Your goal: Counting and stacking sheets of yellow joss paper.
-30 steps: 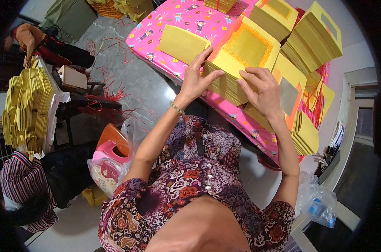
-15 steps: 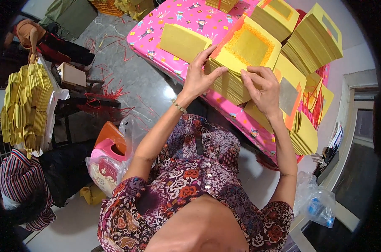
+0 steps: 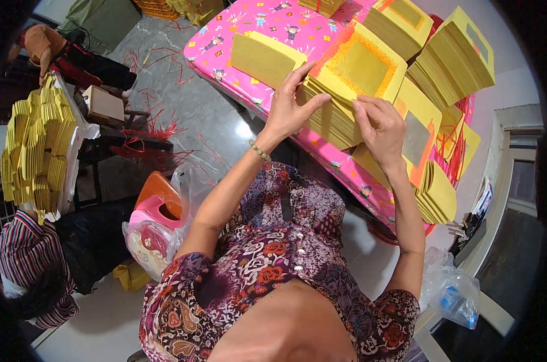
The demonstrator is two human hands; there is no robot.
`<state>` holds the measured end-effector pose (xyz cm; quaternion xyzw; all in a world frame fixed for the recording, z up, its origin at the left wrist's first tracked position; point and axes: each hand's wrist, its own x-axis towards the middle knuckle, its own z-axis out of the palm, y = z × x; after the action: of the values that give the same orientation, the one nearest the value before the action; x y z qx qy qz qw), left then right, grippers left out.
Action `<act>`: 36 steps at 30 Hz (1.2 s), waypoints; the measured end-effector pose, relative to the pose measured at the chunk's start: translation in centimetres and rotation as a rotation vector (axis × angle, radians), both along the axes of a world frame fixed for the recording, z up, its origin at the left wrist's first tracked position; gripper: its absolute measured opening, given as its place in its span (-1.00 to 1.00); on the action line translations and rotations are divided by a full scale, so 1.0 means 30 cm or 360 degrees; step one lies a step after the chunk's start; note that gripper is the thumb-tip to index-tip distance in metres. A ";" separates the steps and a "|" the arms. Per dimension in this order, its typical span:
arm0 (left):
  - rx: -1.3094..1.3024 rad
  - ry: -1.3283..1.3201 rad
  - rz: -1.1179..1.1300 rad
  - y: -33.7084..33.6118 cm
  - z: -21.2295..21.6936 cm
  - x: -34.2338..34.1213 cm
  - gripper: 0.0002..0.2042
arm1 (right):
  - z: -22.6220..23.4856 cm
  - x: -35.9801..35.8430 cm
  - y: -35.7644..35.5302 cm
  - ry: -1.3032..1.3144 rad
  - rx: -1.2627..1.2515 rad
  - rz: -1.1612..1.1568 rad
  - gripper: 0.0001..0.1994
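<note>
A thick stack of yellow paper sheets (image 3: 352, 75) with a gold square on top lies on a table with a pink patterned cloth (image 3: 267, 24). My left hand (image 3: 287, 107) grips the stack's left edge, fingers spread along its side. My right hand (image 3: 379, 123) presses on the near right corner of the same stack, fingers curled over the sheets. Under and beside it lies another yellow sheet with a silver square (image 3: 417, 139).
More yellow paper stacks (image 3: 454, 57) fill the table's far and right side, and a separate stack (image 3: 264, 57) lies left. A person in a striped shirt (image 3: 29, 265) sits lower left by a tall pile of folded yellow paper (image 3: 38, 148). Pink stool (image 3: 156, 208), plastic bag (image 3: 451, 289).
Both hands stay on the stack with small finger shifts along its edges. The person at the far left has moved slightly.
</note>
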<state>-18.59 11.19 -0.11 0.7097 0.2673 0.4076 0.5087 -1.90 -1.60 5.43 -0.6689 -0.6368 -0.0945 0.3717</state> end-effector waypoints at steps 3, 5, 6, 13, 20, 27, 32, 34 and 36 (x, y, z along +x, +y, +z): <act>0.0014 0.0013 0.0007 -0.005 0.006 0.004 -0.31 | 0.002 0.005 -0.003 -0.0007 -0.0010 0.0006 -0.89; 0.0031 0.0006 0.0021 -0.010 0.013 0.006 -0.32 | -0.002 0.006 -0.003 -0.0009 0.0001 0.0001 -0.89; 0.0046 -0.0001 0.0035 -0.011 0.015 0.009 -0.33 | 0.000 0.007 -0.003 -0.0011 0.0003 0.0001 -0.89; 0.0011 -0.0097 0.0033 -0.014 0.012 0.020 -0.36 | -0.002 0.003 -0.005 0.0023 0.0001 0.0008 -0.88; 0.0084 -0.0093 0.0089 -0.016 0.007 0.021 -0.36 | 0.000 0.000 -0.007 0.0046 -0.0019 0.0006 -0.87; 0.0033 -0.0089 0.0069 -0.008 -0.006 0.023 -0.35 | -0.001 -0.002 -0.004 0.0068 -0.0027 -0.0008 -0.87; 0.0023 -0.0068 0.0042 -0.001 0.000 0.019 -0.32 | -0.005 -0.002 0.002 0.0058 0.0000 -0.0044 -0.90; 0.0034 -0.0044 0.0020 -0.004 0.019 0.012 -0.31 | -0.006 -0.003 0.002 0.0056 0.0017 -0.0053 -0.90; 0.0290 0.0031 0.0141 -0.012 0.050 0.009 -0.31 | -0.007 -0.003 0.000 0.0049 0.0040 -0.0066 -0.91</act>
<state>-18.32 10.83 1.39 0.7445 0.2652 0.4455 0.4207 -1.98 -1.60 5.23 -0.6787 -0.6156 -0.1000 0.3878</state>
